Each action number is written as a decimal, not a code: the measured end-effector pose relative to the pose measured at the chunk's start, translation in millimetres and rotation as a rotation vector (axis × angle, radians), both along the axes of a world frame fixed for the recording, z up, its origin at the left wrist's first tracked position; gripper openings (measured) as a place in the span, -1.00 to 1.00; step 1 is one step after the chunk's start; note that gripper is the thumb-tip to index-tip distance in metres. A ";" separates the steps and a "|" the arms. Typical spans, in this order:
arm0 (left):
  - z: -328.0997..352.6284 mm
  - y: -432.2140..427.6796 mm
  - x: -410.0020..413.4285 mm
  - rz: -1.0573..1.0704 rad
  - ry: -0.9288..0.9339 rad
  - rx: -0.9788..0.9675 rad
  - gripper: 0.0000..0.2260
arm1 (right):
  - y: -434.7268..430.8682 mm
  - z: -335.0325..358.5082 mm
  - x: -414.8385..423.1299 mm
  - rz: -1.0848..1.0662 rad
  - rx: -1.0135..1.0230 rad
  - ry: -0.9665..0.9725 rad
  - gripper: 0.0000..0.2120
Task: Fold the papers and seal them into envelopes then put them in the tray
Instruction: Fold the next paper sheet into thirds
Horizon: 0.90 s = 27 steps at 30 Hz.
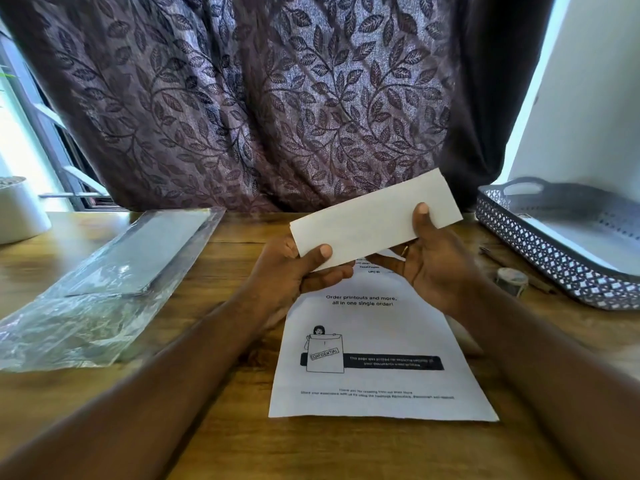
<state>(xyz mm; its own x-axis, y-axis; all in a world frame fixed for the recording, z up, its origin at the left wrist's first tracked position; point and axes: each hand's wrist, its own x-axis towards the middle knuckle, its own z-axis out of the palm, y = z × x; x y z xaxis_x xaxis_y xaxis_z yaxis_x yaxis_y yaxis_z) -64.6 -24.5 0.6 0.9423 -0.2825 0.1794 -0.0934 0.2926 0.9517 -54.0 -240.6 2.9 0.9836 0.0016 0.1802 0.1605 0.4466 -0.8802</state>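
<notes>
A white envelope (374, 220) is held in the air above the wooden table, tilted up to the right. My left hand (294, 271) grips its lower left corner, thumb on top. My right hand (433, 258) holds its right part, thumb on the front and fingers behind. Below them a printed paper sheet (377, 358) lies flat on the table, its top edge hidden by my hands. The grey latticed tray (540, 251) stands at the right with something white lying flat inside.
A clear plastic pack (104, 282) with flat contents lies at the left. A small roll of tape (512, 278) and a pen (491, 253) lie beside the tray. A white pot (20, 213) stands at far left. A patterned curtain hangs behind the table.
</notes>
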 end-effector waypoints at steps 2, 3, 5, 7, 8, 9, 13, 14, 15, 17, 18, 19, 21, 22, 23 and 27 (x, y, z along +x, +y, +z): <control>-1.3 1.1 1.7 -0.001 0.003 0.004 -0.79 | -4.5 1.2 0.8 -0.016 0.027 0.011 -0.55; -1.5 1.6 2.4 -0.004 0.003 0.007 -0.79 | -5.4 1.1 1.3 -0.018 0.039 0.021 -0.55; -2.0 3.4 4.2 -0.011 0.003 0.016 -0.78 | -5.8 0.4 2.2 -0.011 0.071 0.043 -0.55; -2.3 5.9 6.4 -0.008 0.015 0.018 -0.78 | -7.3 0.2 3.5 -0.002 0.116 0.068 -0.58; -2.5 7.4 7.6 -0.003 0.025 0.015 -0.78 | -9.3 0.5 4.3 -0.001 0.129 0.082 -0.59; -2.0 9.2 8.6 0.003 0.036 0.014 -0.79 | -11.5 0.5 5.2 -0.002 0.132 0.092 -0.60; -1.1 16.0 12.9 0.042 0.101 0.007 -0.83 | -19.9 -0.8 7.1 0.001 0.061 0.121 -0.64; -0.8 18.3 13.7 0.064 0.112 0.003 -0.84 | -19.9 -0.8 7.0 0.006 0.024 0.130 -0.65; -0.1 20.0 14.1 0.084 0.120 -0.001 -0.84 | -20.0 -0.8 6.3 0.015 -0.028 0.140 -0.66; 1.6 24.0 16.1 0.126 0.136 -0.026 -0.85 | -19.6 -0.1 4.3 0.054 -0.169 0.156 -0.66; 2.4 26.3 17.7 0.149 0.148 -0.045 -0.86 | -19.2 0.6 2.9 0.083 -0.237 0.161 -0.66; 3.9 28.1 18.4 0.168 0.158 -0.062 -0.86 | -19.1 1.4 1.6 0.111 -0.291 0.168 -0.65; 4.6 31.6 21.4 0.211 0.153 -0.062 -0.80 | -19.2 3.8 -1.6 0.130 -0.388 0.171 -0.66; 4.6 32.9 22.4 0.229 0.139 -0.053 -0.77 | -19.7 4.8 -3.0 0.114 -0.443 0.162 -0.67; 5.1 33.1 22.2 0.241 0.125 -0.064 -0.74 | -20.7 5.7 -4.3 0.089 -0.492 0.147 -0.69; 5.5 24.5 12.7 0.119 0.091 -0.326 -0.51 | -16.0 6.6 -6.3 0.043 -0.489 0.096 -0.71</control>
<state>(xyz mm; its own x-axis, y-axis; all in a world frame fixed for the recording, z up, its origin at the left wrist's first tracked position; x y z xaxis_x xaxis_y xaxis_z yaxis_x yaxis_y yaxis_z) -51.9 0.0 6.1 0.9815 -0.1116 0.1555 -0.0639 0.5748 0.8158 -60.3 -256.5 9.5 0.9929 0.1045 0.0570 0.0591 -0.0179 -0.9981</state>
